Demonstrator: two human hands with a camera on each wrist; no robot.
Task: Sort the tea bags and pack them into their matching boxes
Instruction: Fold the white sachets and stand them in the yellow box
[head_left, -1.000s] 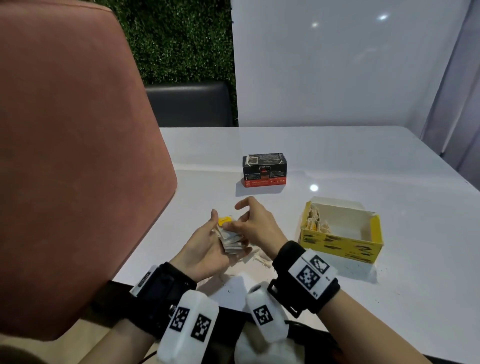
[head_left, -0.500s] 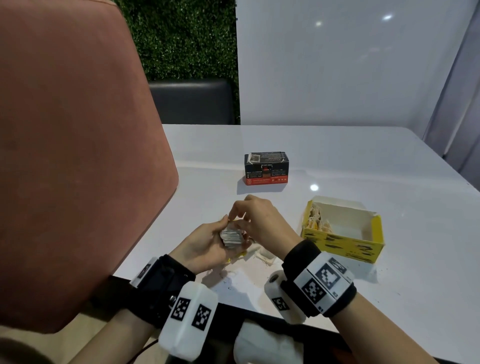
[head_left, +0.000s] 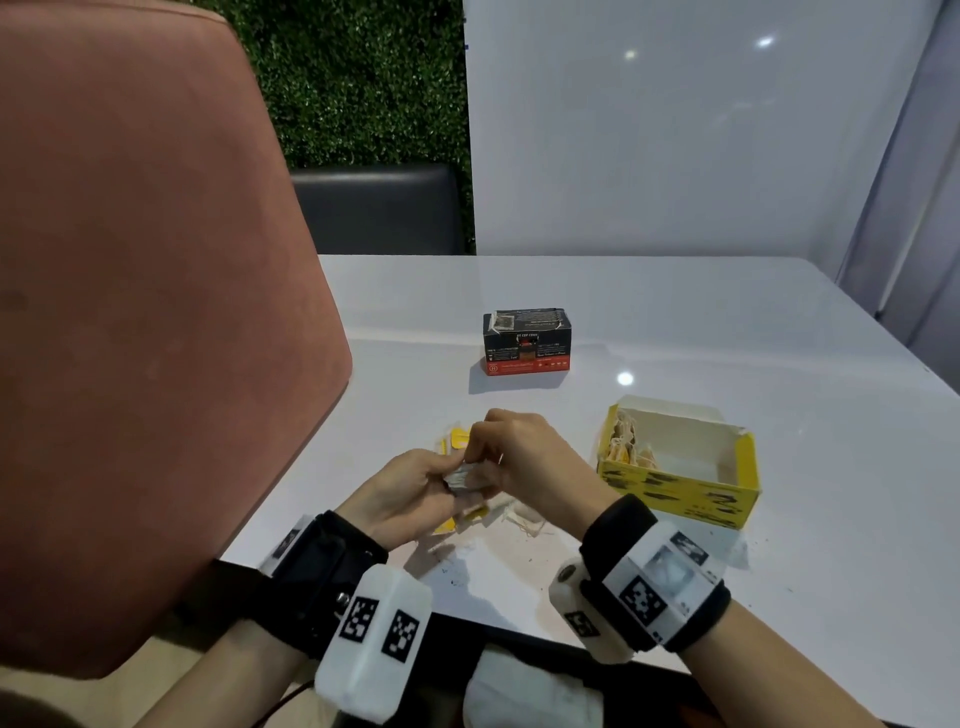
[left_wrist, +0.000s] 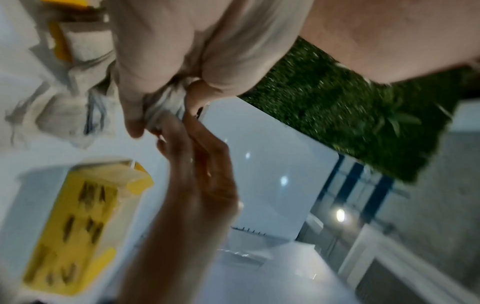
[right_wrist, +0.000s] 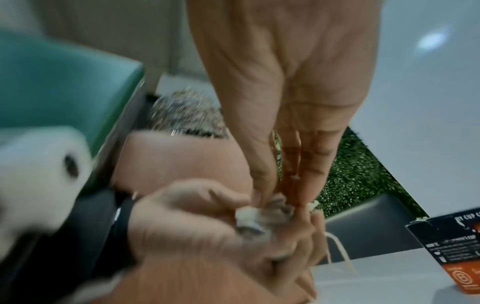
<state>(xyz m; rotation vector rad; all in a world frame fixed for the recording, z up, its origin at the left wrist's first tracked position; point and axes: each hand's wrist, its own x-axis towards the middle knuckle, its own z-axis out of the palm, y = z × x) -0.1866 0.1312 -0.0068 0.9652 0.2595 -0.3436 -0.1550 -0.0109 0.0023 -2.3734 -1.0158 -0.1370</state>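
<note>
— Holding the stack, are you? Which hand has it?

— Your left hand (head_left: 410, 491) cups a small stack of tea bags (head_left: 470, 477), fingers curled round it. Your right hand (head_left: 524, 460) comes in from above, thumb and fingertips pinching the top of that same stack. The right wrist view shows the pinch clearly; pale strings hang down from the bundle.

— Where is it over the desk (head_left: 675, 322)?

— Just above the near edge, in front of you. Under your hands lie more loose tea bags (head_left: 522, 519), some with yellow tags (head_left: 457, 439), on the desk surface.

— And the boxes?

— Yellow box (head_left: 680, 493) sits to the right of your hands, open on top, a few tea bags standing at its left end. Black box (head_left: 527, 340) with an orange-red band along its base stands farther back, well apart from your hands, top closed.

— Anything else?

— Pink chair back (head_left: 145, 312) fills the left of the head view. Wrist views are blurred.
</note>
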